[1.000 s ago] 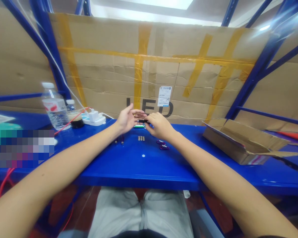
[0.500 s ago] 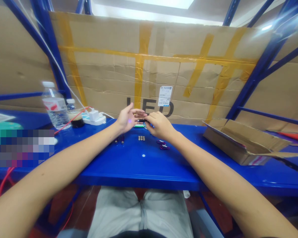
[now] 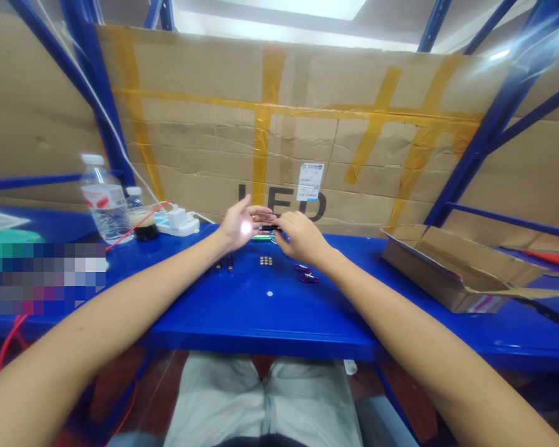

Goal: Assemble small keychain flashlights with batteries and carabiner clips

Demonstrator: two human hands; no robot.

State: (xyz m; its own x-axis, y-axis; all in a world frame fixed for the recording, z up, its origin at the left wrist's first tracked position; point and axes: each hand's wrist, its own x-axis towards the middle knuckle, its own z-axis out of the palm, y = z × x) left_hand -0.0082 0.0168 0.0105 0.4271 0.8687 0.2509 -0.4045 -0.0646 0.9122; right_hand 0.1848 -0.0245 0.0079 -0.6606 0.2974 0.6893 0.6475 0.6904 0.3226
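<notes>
My right hand [image 3: 302,238] is closed round a small dark pen-like light [image 3: 269,228] that points left at my left hand [image 3: 242,225]. A bright white spot glows on that left palm, which is held up with the fingers stretched out and apart. Both hands hover over the far part of the blue table [image 3: 270,310]. Below them on the table lie two thin dark sticks [image 3: 224,266], a cluster of small round button cells [image 3: 265,261] and purple clips [image 3: 307,274]. Something green [image 3: 261,237] lies under the hands.
A clear water bottle [image 3: 102,202], a small dark bottle [image 3: 138,218] and a white power strip [image 3: 177,221] with a red cable stand at the back left. An open cardboard box [image 3: 451,264] lies at the right. A taped cardboard wall [image 3: 284,124] closes the back.
A light spot has appeared on my left palm and grown from faint to bright. Both hands have stayed almost where they were.
</notes>
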